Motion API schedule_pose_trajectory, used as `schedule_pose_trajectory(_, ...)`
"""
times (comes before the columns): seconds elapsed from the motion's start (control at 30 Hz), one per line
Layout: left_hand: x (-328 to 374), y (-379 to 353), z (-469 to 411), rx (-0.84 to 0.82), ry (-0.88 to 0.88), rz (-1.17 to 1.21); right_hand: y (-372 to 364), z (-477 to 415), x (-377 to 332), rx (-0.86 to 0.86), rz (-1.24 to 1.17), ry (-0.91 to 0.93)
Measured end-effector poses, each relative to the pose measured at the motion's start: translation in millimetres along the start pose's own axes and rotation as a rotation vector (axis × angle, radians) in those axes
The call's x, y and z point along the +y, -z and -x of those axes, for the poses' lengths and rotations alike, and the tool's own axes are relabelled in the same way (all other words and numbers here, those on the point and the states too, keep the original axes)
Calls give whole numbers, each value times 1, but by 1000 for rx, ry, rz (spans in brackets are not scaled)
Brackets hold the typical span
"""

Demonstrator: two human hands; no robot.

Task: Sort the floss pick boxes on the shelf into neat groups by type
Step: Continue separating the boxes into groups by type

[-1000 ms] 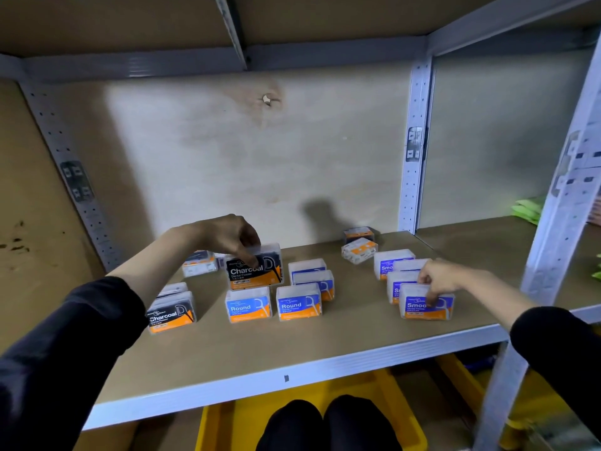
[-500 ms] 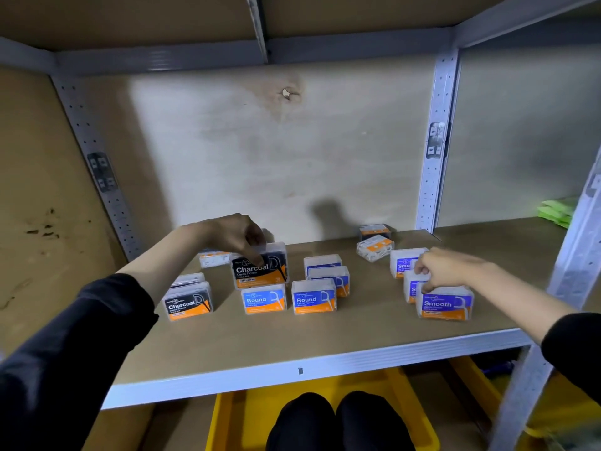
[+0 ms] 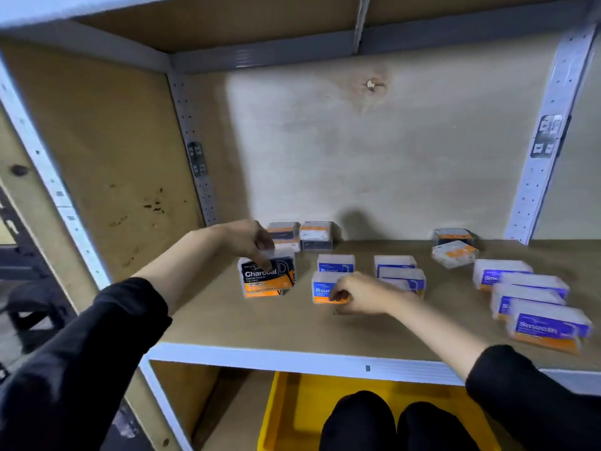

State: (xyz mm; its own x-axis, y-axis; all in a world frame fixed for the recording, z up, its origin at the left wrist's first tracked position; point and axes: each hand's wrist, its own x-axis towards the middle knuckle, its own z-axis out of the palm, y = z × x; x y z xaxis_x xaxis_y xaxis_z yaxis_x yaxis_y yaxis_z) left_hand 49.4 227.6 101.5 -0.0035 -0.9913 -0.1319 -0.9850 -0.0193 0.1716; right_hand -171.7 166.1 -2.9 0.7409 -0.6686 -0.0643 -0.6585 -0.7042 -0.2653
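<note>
- Black-and-orange Charcoal box [image 3: 267, 275] is pinched by its top in the curled left hand [image 3: 247, 241], at the left of the shelf [image 3: 260, 327].
- Round box [image 3: 322, 289], mid-shelf, seems pinched by the curled right hand [image 3: 362, 292]; blur leaves some doubt.
- Light, stiff, slick plastic is judged; opposite sides are best gripped.

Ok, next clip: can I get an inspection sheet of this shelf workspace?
Surface: wooden shelf, white front edge.
Job's things: Charcoal box set on another; Round boxes mid-shelf; Smooth boxes grouped right; back boxes, labels unreadable.
Clutter: nothing seen.
Hands: left hand grips the Charcoal box from above; right hand has its fingers curled on the front Round box.
Cables: nothing seen.
Surroundings: metal upright, plywood back, yellow bin below.
</note>
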Motion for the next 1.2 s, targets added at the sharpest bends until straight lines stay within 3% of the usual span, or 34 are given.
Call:
schedule_pose_trajectory(0.2,-36,-12,14,-12,81,-22,-49,-34,-32,-53,-136,9)
schedule_pose_trajectory(0.47,-56,-32,13,-33,116,20,-91,-44,-34,-35,-111,-9)
schedule_pose_trajectory(0.77,-58,-73,-5,-7,142,-17,-93,-46,-33,-126,-10,-34)
schedule_pose_trajectory(1.2,-67,-103,-20,-39,199,-31,-92,-44,-32,-62,-46,-13)
